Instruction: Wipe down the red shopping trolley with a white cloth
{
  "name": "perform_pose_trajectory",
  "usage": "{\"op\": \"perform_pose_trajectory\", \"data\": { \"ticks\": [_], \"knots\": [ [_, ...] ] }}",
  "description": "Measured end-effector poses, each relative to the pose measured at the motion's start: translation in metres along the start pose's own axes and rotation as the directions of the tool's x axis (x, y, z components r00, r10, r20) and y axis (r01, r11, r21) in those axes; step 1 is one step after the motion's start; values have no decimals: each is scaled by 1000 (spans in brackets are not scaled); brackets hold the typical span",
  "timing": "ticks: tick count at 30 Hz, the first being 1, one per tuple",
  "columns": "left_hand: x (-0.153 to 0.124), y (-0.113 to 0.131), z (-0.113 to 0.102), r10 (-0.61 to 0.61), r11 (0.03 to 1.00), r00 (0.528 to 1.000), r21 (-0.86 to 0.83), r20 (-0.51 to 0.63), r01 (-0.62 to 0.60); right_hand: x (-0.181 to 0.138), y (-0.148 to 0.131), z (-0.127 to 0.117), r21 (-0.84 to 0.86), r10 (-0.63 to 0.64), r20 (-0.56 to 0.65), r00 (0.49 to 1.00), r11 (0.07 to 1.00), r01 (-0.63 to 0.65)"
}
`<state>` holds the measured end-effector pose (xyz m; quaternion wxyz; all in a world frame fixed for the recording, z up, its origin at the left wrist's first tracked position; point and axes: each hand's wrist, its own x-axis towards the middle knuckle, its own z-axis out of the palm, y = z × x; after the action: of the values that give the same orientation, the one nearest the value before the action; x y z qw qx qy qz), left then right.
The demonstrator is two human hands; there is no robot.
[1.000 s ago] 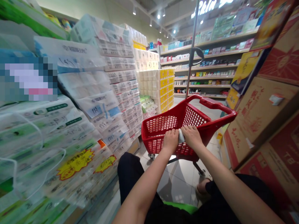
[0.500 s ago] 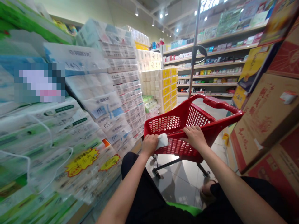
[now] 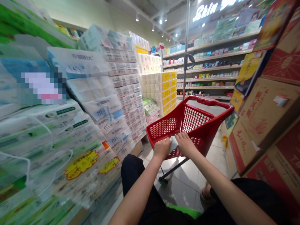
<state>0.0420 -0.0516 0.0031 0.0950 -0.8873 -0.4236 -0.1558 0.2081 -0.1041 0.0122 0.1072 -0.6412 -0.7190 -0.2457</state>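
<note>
A red plastic shopping cart (image 3: 164, 126) with a perforated basket stands in front of my knees, turned at an angle. My left hand (image 3: 162, 148) is closed at the cart's near rim, with a white cloth (image 3: 173, 143) showing beside its fingers; whether it is fabric or paper I cannot tell. Close by on the right, my right hand (image 3: 186, 145) has its fingers wrapped over the same rim and touches the cloth's edge. The rim under both hands is mostly covered. One black caster (image 3: 163, 180) shows below the basket.
Stacked tissue packs (image 3: 127, 87) rise along the left, with yellow price tags (image 3: 81, 164) on the nearer ones. Cardboard boxes (image 3: 264, 112) are piled on the right. Behind the cart are a metal pole (image 3: 187, 47) and stocked shelves (image 3: 211, 69). Pale floor tiles (image 3: 178, 190) lie below.
My left hand has moved right along the rim with the cloth, and my right hand has shifted slightly left, so they are now close together. The cart's handle end appears further left.
</note>
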Motion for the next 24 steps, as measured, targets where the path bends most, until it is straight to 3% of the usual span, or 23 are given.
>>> {"op": "perform_pose_trajectory", "data": {
  "ticks": [3, 6, 12, 16, 20, 24],
  "knots": [
    [1, 6, 2, 35, 999, 999, -25, -4, -35, 0, -11, 0, 145, -56, -21, 998, 988, 59],
    [-3, -2, 3, 109, 991, 993, -69, -33, -111, -4, 1, -3, 252, -103, -21, 994, 962, 105],
    [-25, -58, 7, 389, 903, 908, -129, -155, -409, -9, 22, -4, 314, -61, -24, 998, 947, 66],
    [-28, -85, 11, 439, 884, 882, -94, -171, -458, -3, 26, 1, 329, -64, 2, 998, 943, 60],
    [-22, -80, 16, 393, 908, 911, -100, -126, -406, 5, 27, 2, 307, -30, 55, 998, 951, 11],
    [-22, -52, 19, 355, 926, 927, -94, -121, -367, 5, 21, -4, 179, 19, 67, 998, 983, -31]
  ]
}}
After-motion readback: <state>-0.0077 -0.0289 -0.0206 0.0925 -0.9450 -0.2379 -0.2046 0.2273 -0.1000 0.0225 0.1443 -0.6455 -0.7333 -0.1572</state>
